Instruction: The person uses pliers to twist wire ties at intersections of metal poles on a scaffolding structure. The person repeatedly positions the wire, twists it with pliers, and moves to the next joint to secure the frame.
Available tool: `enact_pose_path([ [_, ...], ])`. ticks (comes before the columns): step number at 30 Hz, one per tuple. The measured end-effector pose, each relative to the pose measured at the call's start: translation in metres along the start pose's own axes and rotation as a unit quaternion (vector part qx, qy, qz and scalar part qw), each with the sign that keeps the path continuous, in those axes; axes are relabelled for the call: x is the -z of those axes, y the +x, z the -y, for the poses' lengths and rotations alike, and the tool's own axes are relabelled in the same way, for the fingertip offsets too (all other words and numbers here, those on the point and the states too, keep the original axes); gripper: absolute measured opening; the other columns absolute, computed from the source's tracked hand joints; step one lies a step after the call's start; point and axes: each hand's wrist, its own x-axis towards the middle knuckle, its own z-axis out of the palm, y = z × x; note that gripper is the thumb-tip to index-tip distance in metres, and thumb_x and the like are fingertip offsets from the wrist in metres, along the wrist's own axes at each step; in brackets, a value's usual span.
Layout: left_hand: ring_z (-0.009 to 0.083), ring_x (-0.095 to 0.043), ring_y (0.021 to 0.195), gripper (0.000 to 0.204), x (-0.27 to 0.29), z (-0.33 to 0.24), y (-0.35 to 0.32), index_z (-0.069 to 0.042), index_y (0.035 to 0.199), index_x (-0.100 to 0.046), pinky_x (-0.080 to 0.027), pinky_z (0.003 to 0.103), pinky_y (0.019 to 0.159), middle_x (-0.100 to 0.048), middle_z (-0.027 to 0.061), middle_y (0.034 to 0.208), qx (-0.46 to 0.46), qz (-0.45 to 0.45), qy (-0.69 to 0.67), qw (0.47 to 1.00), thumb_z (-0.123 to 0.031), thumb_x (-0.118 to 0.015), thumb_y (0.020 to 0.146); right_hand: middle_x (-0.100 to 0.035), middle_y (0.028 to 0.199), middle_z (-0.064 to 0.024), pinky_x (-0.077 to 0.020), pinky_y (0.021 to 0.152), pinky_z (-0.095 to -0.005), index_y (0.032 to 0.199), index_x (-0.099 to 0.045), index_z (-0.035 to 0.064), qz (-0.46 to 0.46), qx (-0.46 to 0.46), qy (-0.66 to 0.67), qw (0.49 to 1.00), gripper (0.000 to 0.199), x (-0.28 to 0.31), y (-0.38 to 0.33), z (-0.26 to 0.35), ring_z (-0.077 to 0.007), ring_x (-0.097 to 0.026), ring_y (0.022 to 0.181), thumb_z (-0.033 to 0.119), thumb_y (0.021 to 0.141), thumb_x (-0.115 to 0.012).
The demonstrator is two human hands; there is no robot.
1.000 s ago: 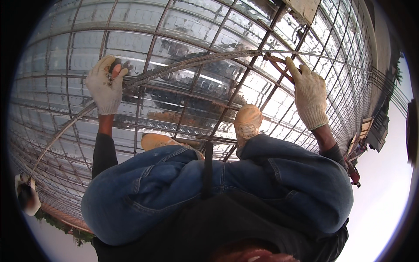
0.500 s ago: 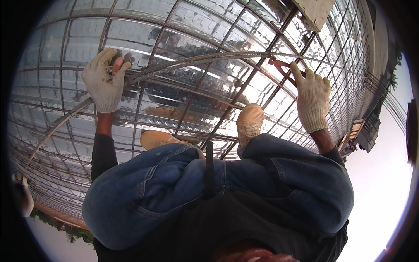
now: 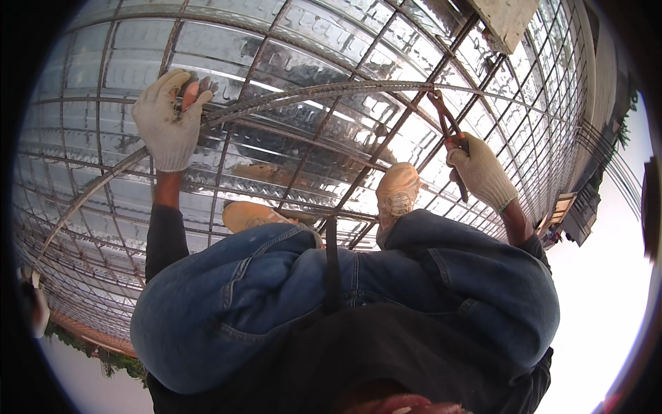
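Observation:
My right hand [image 3: 481, 169], in a white knitted glove, is wrapped round the reddish handles of a pair of pincers [image 3: 443, 114]. Their jaws touch a crossing of the steel rebar grid [image 3: 345, 150], where a curved rebar [image 3: 331, 90] passes. On the left, my left hand [image 3: 167, 121] wears a matching glove, soiled at the palm, with a bare fingertip showing. Its fingers are curled toward the thumb beside the curved rebar; whatever they pinch is too small or hidden to name.
Shiny ribbed metal decking [image 3: 138, 52] lies beneath the grid. My tan shoes [image 3: 398, 190] rest on the bars below my bent knees. A pale board [image 3: 509, 21] sits at the far right. At the left rim part of another person [image 3: 38, 310] shows.
My right hand has moved down and turned, swinging the pincers from slanted to more upright, with their jaws staying near the same crossing. My left hand has barely shifted.

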Motion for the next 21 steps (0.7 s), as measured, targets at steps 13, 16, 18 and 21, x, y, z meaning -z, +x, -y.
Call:
enact_pose_path([
  [13, 0.0348, -0.078, 0.099, 0.040, 0.003, -0.005, 0.003, -0.001, 0.112, -0.082, -0.060, 0.044, 0.090, -0.083, 0.0137, 0.112, 0.013, 0.005, -0.009, 1.000, -0.014, -0.100, 0.078, -0.072, 0.099, -0.0083, -0.0631, 0.058, -0.0364, 0.142, -0.063, -0.0042, 0.117, -0.107, 0.285, 0.945, 0.063, -0.009, -0.008, -0.012, -0.0190, -0.074, 0.069, 0.017, 0.088, -0.089],
  [16, 0.0352, -0.079, 0.099, 0.040, 0.000, -0.008, 0.005, 0.000, 0.112, -0.082, -0.060, 0.044, 0.089, -0.083, 0.0146, 0.112, 0.009, 0.005, 0.004, 1.000, -0.013, -0.100, 0.078, -0.074, 0.112, -0.0174, -0.0648, 0.071, -0.0437, 0.147, -0.059, -0.0018, -0.095, -0.014, -0.099, 0.990, 0.071, -0.021, -0.026, 0.000, -0.0296, -0.080, 0.084, 0.016, 0.084, -0.086],
  [18, 0.0343, -0.079, 0.101, 0.040, 0.001, -0.009, 0.005, 0.000, 0.114, -0.082, -0.060, 0.044, 0.091, -0.083, 0.0151, 0.115, 0.011, 0.014, 0.015, 1.000, -0.012, -0.099, 0.080, -0.073, 0.123, -0.0215, -0.0645, 0.084, -0.0491, 0.155, -0.053, 0.0013, -0.207, 0.036, -0.290, 0.934, 0.078, -0.032, -0.041, 0.004, -0.0359, -0.080, 0.100, 0.014, 0.085, -0.084],
  [21, 0.0332, -0.079, 0.104, 0.040, 0.002, -0.009, 0.006, -0.001, 0.115, -0.083, -0.060, 0.043, 0.092, -0.083, 0.0151, 0.118, 0.014, 0.024, 0.017, 0.999, -0.012, -0.099, 0.081, -0.073, 0.123, -0.0236, -0.0633, 0.086, -0.0561, 0.161, -0.047, 0.0013, -0.236, 0.033, -0.354, 0.904, 0.080, -0.030, -0.042, 0.006, -0.0403, -0.078, 0.103, 0.008, 0.089, -0.081],
])
